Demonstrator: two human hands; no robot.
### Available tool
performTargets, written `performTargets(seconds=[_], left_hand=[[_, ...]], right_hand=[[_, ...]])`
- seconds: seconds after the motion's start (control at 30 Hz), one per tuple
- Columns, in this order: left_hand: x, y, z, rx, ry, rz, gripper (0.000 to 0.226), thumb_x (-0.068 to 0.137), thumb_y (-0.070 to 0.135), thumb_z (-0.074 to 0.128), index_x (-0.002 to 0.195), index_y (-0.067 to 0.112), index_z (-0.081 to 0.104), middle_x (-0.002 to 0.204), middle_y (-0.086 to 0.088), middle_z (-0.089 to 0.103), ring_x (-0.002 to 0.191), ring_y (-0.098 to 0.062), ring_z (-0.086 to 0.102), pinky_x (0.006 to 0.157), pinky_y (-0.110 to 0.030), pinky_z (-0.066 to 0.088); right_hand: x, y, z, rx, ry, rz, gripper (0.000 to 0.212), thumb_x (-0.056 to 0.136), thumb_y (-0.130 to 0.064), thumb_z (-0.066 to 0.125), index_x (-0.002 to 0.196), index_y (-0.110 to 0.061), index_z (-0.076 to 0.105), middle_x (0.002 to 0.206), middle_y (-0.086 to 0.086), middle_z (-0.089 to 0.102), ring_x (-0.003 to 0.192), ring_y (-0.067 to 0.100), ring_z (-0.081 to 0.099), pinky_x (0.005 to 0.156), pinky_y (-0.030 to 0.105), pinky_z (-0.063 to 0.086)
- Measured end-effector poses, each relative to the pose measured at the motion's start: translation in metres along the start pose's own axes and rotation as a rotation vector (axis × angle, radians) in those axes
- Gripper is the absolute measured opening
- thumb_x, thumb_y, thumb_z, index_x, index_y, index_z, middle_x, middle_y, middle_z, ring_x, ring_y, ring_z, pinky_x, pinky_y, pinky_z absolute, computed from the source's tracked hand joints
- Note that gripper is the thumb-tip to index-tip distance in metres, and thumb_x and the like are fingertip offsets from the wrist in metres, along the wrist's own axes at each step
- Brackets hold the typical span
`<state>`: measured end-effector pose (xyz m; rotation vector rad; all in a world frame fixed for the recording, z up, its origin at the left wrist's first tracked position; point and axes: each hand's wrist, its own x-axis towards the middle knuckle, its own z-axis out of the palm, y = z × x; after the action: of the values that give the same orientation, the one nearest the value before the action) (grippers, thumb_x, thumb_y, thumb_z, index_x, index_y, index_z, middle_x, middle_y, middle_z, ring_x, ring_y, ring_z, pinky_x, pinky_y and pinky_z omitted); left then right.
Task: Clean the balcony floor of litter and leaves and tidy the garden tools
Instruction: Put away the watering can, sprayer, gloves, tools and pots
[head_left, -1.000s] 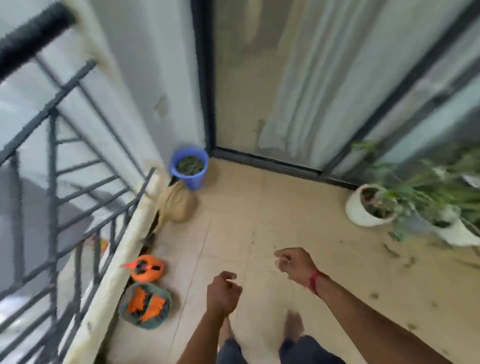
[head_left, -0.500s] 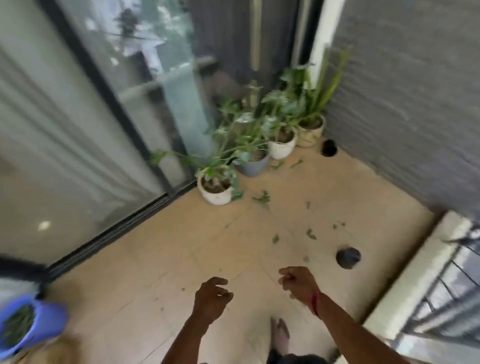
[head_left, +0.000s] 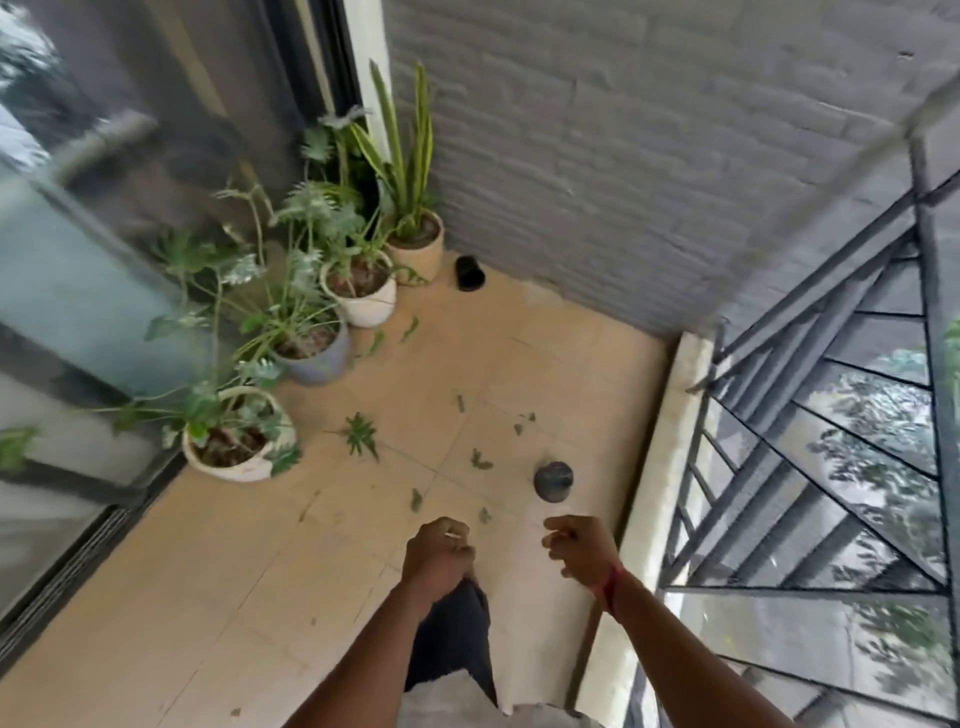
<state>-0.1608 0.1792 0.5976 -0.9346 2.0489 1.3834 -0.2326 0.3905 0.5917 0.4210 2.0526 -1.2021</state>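
Tan tiles cover the balcony floor (head_left: 249, 597) under my feet. Far on my left is a big glass door (head_left: 78, 312). Four plant pots stand in a row beside it: a white pot (head_left: 228, 470) nearest me, then a blue-grey pot (head_left: 317, 366), another white pot (head_left: 366, 309), and a tan pot (head_left: 423, 252) in the corner. One big green leaf (head_left: 361, 434) lies on the tiles near the first pot. Small leaves (head_left: 480, 460) lie scattered further right, just ahead of my hands. My left hand (head_left: 439, 558) is curled up with nothing in it. A small black pot (head_left: 469, 273) lies by the grey brick wall (head_left: 623, 156). A dark round thing (head_left: 554, 480) sits on the floor just ahead of my right hand (head_left: 579, 551), which is curled and holds nothing too. A red thread (head_left: 613, 587) is on that wrist. A pale curb (head_left: 670, 415) and black railing (head_left: 831, 364) are on my right.
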Motion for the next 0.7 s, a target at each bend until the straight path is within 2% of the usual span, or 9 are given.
performTargets(seconds=[0.13,0.23,0.3,0.37,0.43,0.53,0.6,0.63,0.7], left_hand=[[0.051,0.041,0.022,0.072,-0.025,-0.011,0.024,0.082,0.021,0.067,0.106,0.022,0.069,0.106,0.004,0.069,0.094,-0.014,0.062,0.075,-0.017,0.043],[0.084,0.062,0.031,0.097,-0.053,-0.032,0.029,0.073,0.033,0.067,0.102,0.028,0.066,0.112,0.001,0.068,0.107,-0.018,0.061,0.089,-0.022,0.05],[0.1,0.079,0.034,0.079,-0.103,-0.068,0.029,0.079,0.029,0.069,0.108,0.023,0.065,0.111,-0.002,0.068,0.096,-0.013,0.06,0.079,-0.016,0.047],[0.121,0.092,0.038,0.048,-0.133,-0.08,0.029,0.086,0.017,0.067,0.114,0.013,0.064,0.104,-0.001,0.066,0.083,-0.009,0.056,0.059,-0.008,0.039],[0.149,0.097,0.046,0.056,-0.136,-0.058,0.028,0.087,0.015,0.066,0.115,0.012,0.065,0.091,0.006,0.059,0.074,-0.004,0.052,0.052,-0.003,0.036],[0.182,0.104,0.049,0.131,-0.129,-0.039,0.025,0.086,0.019,0.065,0.111,0.017,0.066,0.081,0.012,0.05,0.075,-0.005,0.05,0.063,-0.006,0.035],[0.213,0.101,0.056,0.15,-0.123,-0.063,0.023,0.084,0.028,0.066,0.107,0.025,0.065,0.085,0.012,0.06,0.084,-0.008,0.058,0.076,-0.01,0.04],[0.23,0.097,0.06,0.163,-0.109,-0.075,0.024,0.079,0.038,0.066,0.102,0.033,0.064,0.087,0.012,0.066,0.091,-0.011,0.062,0.087,-0.02,0.046],[0.271,0.074,0.075,0.168,-0.071,-0.116,0.027,0.066,0.052,0.057,0.09,0.041,0.06,0.09,0.01,0.071,0.098,-0.018,0.064,0.093,-0.038,0.05]], right_hand=[[0.029,-0.013,-0.015,-0.018,0.023,0.032,0.026,0.086,0.009,0.049,0.102,-0.002,0.066,0.081,0.017,0.069,0.056,0.015,0.056,0.041,0.02,0.039],[0.046,-0.023,-0.027,-0.091,0.039,0.112,0.023,0.085,0.004,0.056,0.102,-0.006,0.068,0.08,0.018,0.07,0.059,0.018,0.057,0.043,0.021,0.042],[0.065,-0.029,-0.034,-0.169,0.03,0.137,0.023,0.082,-0.002,0.062,0.102,-0.008,0.071,0.081,0.016,0.073,0.061,0.017,0.061,0.051,0.025,0.049],[0.088,-0.034,-0.039,-0.248,0.02,0.131,0.022,0.076,-0.013,0.064,0.095,-0.02,0.074,0.079,0.003,0.073,0.067,0.013,0.063,0.07,0.034,0.058],[0.121,-0.038,-0.044,-0.325,0.001,0.129,0.02,0.075,-0.019,0.063,0.09,-0.03,0.073,0.079,-0.005,0.069,0.074,0.01,0.062,0.083,0.035,0.056],[0.169,-0.041,-0.043,-0.441,-0.017,0.114,0.026,0.085,-0.011,0.06,0.107,-0.018,0.073,0.089,-0.002,0.07,0.084,0.017,0.067,0.081,0.026,0.053],[0.211,-0.031,-0.038,-0.454,-0.042,0.122,0.027,0.086,-0.013,0.058,0.109,-0.019,0.072,0.096,-0.002,0.07,0.087,0.018,0.065,0.079,0.025,0.052],[0.236,-0.023,-0.034,-0.472,-0.048,0.136,0.027,0.087,-0.014,0.057,0.109,-0.019,0.072,0.101,-0.001,0.07,0.09,0.016,0.063,0.075,0.017,0.048],[0.285,0.001,-0.022,-0.506,-0.078,0.151,0.028,0.087,-0.02,0.057,0.112,-0.014,0.069,0.104,-0.003,0.066,0.098,0.018,0.061,0.067,0.004,0.042]])
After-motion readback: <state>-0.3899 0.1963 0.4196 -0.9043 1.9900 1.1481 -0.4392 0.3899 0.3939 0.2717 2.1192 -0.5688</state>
